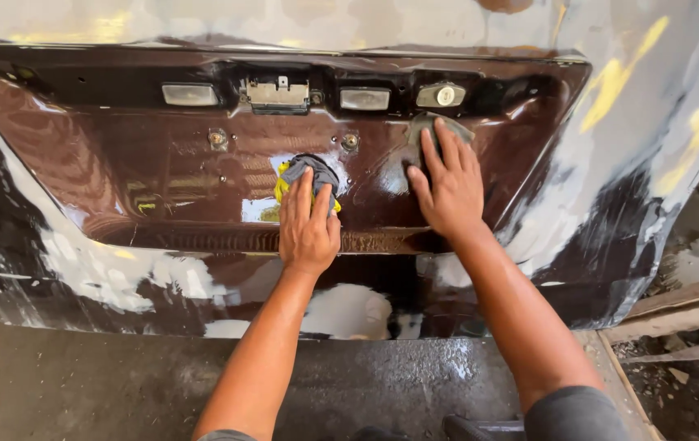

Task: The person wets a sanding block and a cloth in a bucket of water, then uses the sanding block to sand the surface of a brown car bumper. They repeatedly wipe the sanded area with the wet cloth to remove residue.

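head cam: I look from the wearer's head, facing forward and down | close, arm's reach from the dark maroon car panel [161,163] | its top edge near frame top, wet floor [80,384] along the bottom | single view, nothing shared

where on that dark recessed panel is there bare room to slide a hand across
Free: the wide stretch left of the left hand, below the left lamp; a smaller patch right of the right hand. Crowded: the top row of fittings and the narrow gap between both hands.
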